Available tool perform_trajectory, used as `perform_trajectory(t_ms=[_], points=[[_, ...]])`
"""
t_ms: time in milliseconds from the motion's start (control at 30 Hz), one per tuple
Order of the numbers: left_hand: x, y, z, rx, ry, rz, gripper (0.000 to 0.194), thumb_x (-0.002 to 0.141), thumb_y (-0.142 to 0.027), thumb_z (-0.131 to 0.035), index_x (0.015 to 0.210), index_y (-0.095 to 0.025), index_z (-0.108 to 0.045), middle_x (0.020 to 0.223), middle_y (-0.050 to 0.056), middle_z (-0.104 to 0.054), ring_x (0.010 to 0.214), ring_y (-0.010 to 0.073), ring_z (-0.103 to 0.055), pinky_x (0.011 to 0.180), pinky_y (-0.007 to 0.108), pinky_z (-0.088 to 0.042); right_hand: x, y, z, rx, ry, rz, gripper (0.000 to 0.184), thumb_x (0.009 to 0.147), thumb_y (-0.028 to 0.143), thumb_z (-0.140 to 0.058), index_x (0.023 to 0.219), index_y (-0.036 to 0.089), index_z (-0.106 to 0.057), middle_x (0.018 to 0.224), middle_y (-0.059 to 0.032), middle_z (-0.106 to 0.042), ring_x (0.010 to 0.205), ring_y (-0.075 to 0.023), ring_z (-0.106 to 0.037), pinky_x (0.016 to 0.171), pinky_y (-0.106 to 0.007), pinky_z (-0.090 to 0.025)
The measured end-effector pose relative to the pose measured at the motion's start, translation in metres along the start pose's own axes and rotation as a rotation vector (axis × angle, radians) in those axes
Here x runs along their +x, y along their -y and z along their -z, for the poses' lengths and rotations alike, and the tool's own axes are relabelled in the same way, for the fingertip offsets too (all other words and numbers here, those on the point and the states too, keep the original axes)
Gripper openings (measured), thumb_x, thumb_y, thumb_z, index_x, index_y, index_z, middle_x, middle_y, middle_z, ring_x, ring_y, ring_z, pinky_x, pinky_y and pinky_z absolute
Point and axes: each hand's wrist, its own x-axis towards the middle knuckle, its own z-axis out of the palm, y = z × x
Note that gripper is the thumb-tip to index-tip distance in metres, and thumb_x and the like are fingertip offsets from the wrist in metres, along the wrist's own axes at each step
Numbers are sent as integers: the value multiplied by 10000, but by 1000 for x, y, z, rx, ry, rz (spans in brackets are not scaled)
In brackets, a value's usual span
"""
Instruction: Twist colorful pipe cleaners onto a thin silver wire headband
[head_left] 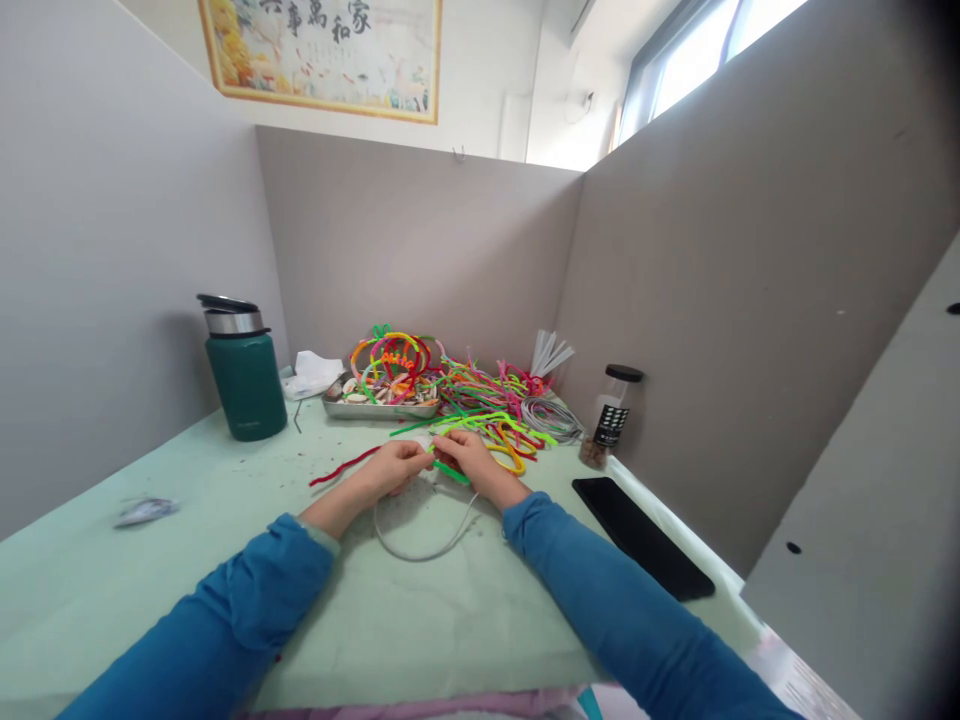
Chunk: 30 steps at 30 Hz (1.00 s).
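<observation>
My left hand (396, 466) and my right hand (466, 458) meet over the middle of the table, fingertips pinched close together. Between them is a green pipe cleaner (451, 473), which both hands appear to grip; its end sticks out under my right fingers. A thin grey-white hoop (424, 558) hangs in a loop below the hands, its upper part hidden by them. Left of my left hand lies a red pipe cleaner (343, 467). Just beyond my right hand are yellow and lime pipe cleaners (513, 456).
Behind the hands stand a metal tray (382, 411) with colourful hoops and a heap of pipe cleaners (487, 385). Coiled grey hoops (553, 418), a black-lidded jar (611, 415) and a black mat (641, 535) are right. A green bottle (247, 375) stands left. Partitions enclose the table.
</observation>
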Motion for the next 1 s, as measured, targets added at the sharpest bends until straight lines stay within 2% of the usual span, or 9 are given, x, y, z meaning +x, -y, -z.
perform_trajectory(t_ms=[200,367,467,600,767,1000], points=[[-1,-5,-1,-55,29,-43,376,703,-533,-513,656,-170,-429,514,-75,-333,370,28,-264,343,170,-221,1,3,-2,159,-14,-105,266,622,362,-641,576,152,-485,493,48,-472,438,-67,-407,420,-199,-257],[-2,-7,-2,-42,33,-85,338,726,-496,-504,676,-165,-455,522,-75,-323,385,31,-282,357,165,-253,1,4,-1,214,-40,-110,254,603,352,-654,572,155,-497,512,34,-505,469,-87,-460,455,-210,-313],[-2,-6,-2,-33,57,-63,338,724,-503,-505,698,-168,-461,511,-80,-298,385,38,-280,348,169,-256,2,3,0,249,-39,-97,251,604,356,-661,596,154,-511,549,23,-528,495,-91,-478,480,-215,-336],[-1,-2,-1,4,43,-19,368,723,-534,-489,704,-168,-463,492,-79,-304,361,42,-267,324,178,-216,2,2,1,216,-44,-95,264,615,376,-655,606,150,-519,567,15,-534,485,-80,-455,467,-211,-309],[-1,-4,-1,5,32,-39,370,718,-529,-496,701,-160,-473,495,-77,-332,355,33,-260,331,176,-190,1,4,1,213,-47,-107,259,612,365,-654,597,156,-502,540,30,-494,486,-79,-440,471,-211,-302],[-5,-14,-2,40,6,-83,344,706,-497,-515,683,-156,-483,490,-74,-373,369,37,-293,366,179,-238,0,7,-3,182,-56,-137,278,589,355,-655,575,164,-454,506,45,-463,468,-80,-422,439,-206,-282]])
